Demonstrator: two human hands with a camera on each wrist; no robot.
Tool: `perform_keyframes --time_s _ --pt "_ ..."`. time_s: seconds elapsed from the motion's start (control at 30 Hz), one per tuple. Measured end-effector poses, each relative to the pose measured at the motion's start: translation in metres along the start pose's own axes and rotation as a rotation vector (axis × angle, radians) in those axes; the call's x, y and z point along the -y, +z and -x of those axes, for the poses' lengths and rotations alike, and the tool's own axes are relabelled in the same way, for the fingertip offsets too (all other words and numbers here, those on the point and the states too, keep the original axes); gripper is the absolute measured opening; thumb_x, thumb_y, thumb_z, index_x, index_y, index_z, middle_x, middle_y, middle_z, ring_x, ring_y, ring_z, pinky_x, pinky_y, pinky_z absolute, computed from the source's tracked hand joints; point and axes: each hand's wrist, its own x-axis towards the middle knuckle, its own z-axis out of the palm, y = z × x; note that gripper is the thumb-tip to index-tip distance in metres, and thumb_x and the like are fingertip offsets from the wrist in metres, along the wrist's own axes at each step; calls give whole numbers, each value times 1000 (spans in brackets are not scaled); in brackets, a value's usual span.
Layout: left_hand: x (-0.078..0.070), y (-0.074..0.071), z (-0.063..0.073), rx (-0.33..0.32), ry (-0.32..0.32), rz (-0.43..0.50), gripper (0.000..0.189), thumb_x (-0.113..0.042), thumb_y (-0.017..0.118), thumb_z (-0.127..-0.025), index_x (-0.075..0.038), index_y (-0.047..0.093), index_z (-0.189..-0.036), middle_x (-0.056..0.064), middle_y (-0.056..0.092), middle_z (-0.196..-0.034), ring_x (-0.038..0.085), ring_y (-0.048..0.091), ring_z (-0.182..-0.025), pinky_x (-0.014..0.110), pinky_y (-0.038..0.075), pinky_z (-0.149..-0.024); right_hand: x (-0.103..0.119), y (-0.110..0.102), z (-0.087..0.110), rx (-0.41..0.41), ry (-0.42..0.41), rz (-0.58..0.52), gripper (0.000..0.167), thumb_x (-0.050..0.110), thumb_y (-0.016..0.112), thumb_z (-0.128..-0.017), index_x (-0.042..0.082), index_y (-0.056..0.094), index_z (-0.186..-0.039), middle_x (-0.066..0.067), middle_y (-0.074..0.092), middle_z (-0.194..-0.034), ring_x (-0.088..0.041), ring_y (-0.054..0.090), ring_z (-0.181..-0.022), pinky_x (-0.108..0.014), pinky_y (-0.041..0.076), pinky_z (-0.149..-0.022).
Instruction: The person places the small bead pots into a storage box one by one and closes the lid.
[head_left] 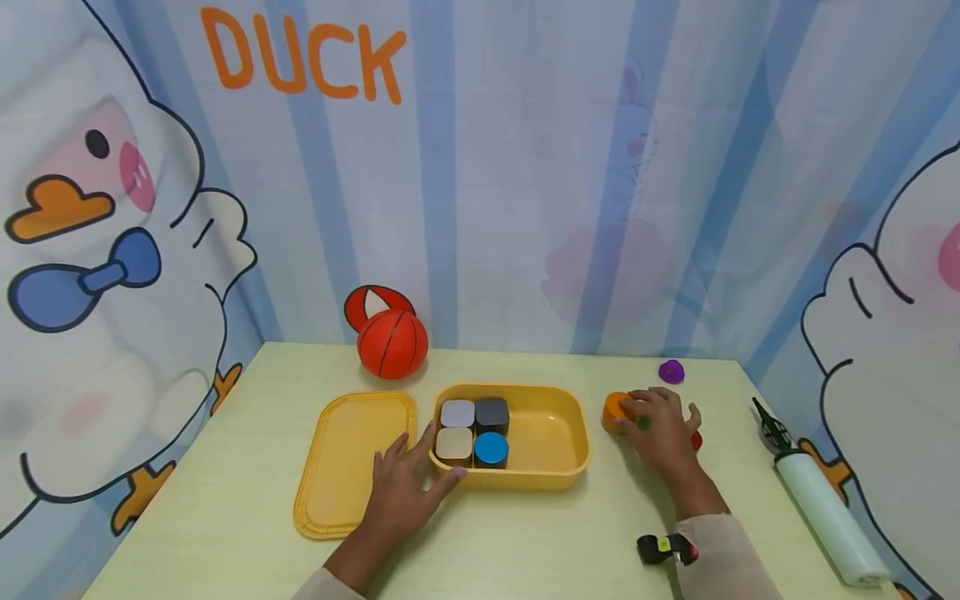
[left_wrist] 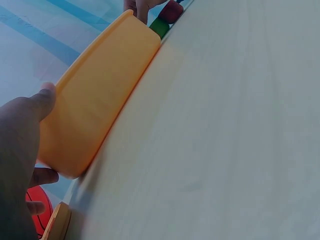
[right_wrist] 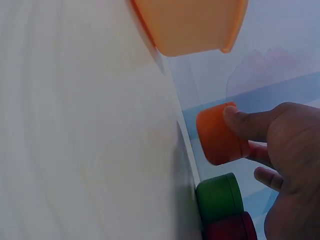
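Observation:
A small round orange pot (right_wrist: 220, 134) is pinched between the thumb and fingers of my right hand (head_left: 662, 429), raised off the table to the right of a yellow plastic box (head_left: 551, 479). Beneath that hand stand a green pot (right_wrist: 219, 197) and a dark red pot (right_wrist: 231, 229), mostly hidden in the head view. My left hand (head_left: 403, 487) rests at the box's front left corner, fingers spread, thumb at the front rim. Inside the box's left half sit a lilac pot (head_left: 457, 413), a dark grey pot (head_left: 492, 412), a beige pot (head_left: 453, 446) and a blue pot (head_left: 491, 448).
Left of the box lies a flat yellow lid (head_left: 341, 467). A red basketball-like ball (head_left: 392, 344) sits behind it by the curtain. At the back right is a small purple object (head_left: 671, 372); a pale green hand pump (head_left: 831, 517) lies along the right edge.

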Motion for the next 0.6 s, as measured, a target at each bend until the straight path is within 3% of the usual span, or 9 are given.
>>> perform_keyframes --time_s 0.27,0.6 --pt "0 2 0 -3 2 -9 85 -60 76 -97 -17 50 -166 14 69 -152 53 49 -152 90 26 -118 12 8 2 -142 -70 -12 36 15 84 -96 0 79 -128 -24 66 -140 -47 41 -141 -81 11 -119" --pt "0 1 -1 -3 -1 -1 85 -59 76 -97 -17 50 -166 14 69 -151 53 49 -152 89 26 -119 29 11 5 -291 -215 -29 39 15 87 -92 0 80 -127 -23 67 -138 -47 46 -133 -78 22 -109"
